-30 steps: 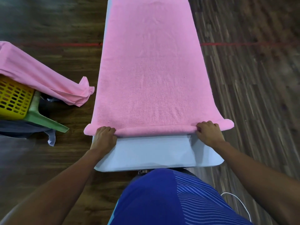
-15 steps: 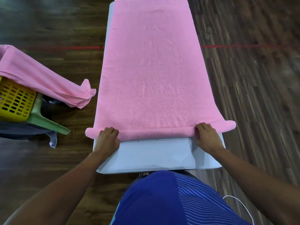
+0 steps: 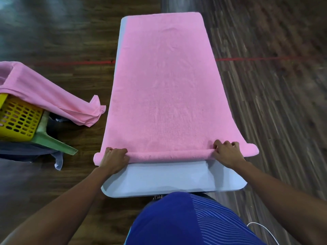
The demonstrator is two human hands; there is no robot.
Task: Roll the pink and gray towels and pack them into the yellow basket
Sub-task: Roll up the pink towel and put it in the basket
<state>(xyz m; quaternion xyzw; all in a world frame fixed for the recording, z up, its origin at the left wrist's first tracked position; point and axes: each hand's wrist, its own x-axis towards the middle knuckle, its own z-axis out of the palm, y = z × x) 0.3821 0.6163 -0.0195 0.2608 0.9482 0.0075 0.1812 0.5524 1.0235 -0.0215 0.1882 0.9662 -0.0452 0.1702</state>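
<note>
Towel on table: flat pink terry towel [image 3: 164,89] covers the narrow pale grey table [image 3: 169,179] to its far edge; near end rolled into a thin tube.
Left hand [image 3: 114,160]: fingers curled over the roll, near the table's left edge.
Right hand [image 3: 227,153]: fingertips pinching the roll, near the right edge.
Basket: yellow perforated plastic basket [image 3: 17,119] on the floor, left of the table; second pink towel [image 3: 49,98] draped over it.
</note>
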